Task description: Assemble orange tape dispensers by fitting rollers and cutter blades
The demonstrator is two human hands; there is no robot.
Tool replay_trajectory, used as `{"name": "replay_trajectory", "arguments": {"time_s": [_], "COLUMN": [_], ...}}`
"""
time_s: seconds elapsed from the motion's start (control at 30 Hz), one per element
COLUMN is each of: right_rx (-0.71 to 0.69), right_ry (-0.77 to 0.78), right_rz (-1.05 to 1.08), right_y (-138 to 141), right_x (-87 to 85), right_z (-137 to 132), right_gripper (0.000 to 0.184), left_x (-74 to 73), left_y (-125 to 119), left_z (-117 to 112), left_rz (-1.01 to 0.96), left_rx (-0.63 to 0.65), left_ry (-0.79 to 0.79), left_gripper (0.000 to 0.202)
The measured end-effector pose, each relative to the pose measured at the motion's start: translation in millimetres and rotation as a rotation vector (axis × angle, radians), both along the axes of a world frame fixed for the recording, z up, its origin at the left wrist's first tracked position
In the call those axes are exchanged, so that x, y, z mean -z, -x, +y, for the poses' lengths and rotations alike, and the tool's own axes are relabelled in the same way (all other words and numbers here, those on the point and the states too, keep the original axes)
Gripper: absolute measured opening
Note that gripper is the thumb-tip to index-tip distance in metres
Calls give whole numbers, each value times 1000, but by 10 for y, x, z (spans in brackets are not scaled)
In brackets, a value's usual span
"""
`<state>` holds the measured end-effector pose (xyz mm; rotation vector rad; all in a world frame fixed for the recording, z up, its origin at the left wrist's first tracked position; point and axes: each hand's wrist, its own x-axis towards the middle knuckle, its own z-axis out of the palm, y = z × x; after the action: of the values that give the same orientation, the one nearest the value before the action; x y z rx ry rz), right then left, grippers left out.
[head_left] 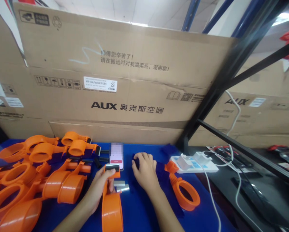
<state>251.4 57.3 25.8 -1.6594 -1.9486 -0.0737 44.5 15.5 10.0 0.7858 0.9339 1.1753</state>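
With fingers (110, 174) of the left hand (98, 187) clamped round the neck of an orange tape dispenser (112, 207), thumb pressed on the black piece (112, 167) at its top end, holds it low over the blue table (144, 212), close to the body. Curls the right hand (145, 170) knuckles up, fingers together, over a dark blue part (135, 160) further back; cannot tell whether anything is actually gripped.

Faces a wall of cardboard boxes (125, 80) behind the table. Shows, at left, a heap of orange dispensers (38, 174), several with black fittings and seemingly finished, which suggests much of the work is done. Leaves one lone dispenser (183, 191) lying apart at right, no black fitting visible on it, so probably yet to be done, like the one in hand. Takes in a white power strip (195, 165) beyond that, a phone (116, 156) propped at the back between the hands, loose black rollers (101, 159) beside the heap, and small metal pieces (122, 186) just beside the held dispenser, likely waiting to be fitted.
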Motion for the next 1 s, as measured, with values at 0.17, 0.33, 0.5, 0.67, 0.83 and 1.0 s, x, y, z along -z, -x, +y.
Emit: {"name": "replay_trajectory", "arguments": {"time_s": [0.17,0.33,0.5,0.67,0.83,1.0], "right_rx": [-62,-193,-410,-535,-565,-524], "right_ry": [-53,-23,139,248,287,221], "right_rz": [328,793,945,1053,1039,937], "right_y": [8,70,200,337,379,380], "right_x": [-91,-135,-178,-216,-225,-217], "right_z": [0,-43,-142,-232,-294,-314], "right_gripper": [12,30,35,27,23,16], "left_x": [-3,-77,-156,-155,-153,-175], "left_y": [-2,-5,17,30,21,17], "left_z": [-5,-29,-47,-47,-38,-41], "left_rz": [-10,-68,-125,-125,-117,-120], "left_rx": [-15,-4,55,85,55,40], "left_ry": [26,21,68,86,46,30], "left_gripper": [29,32,46,55,46,38]}}
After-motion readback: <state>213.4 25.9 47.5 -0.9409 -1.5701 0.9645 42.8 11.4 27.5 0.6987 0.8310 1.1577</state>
